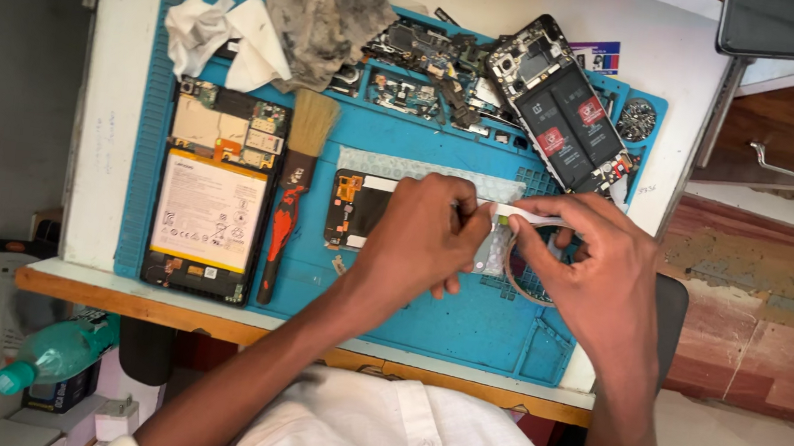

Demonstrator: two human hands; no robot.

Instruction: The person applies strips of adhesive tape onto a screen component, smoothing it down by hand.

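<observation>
We pinch a white strip (524, 213) between left hand (414, 244) and right hand (586, 270), both grips closed on it | strip taut above blue mat (426, 323), over the opened phone (359, 212) | brush (296, 184) beside.

Opened tablet (213, 198) at mat's (426, 323) left, brush (291, 193) beside it, opened phone (563, 108) far right.

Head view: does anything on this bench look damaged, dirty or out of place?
Both devices lie opened up: a tablet at the mat's left and a phone at its top right, batteries exposed. Loose parts are scattered between them. One cloth is badly soiled. A bottle lies below the desk.
</observation>
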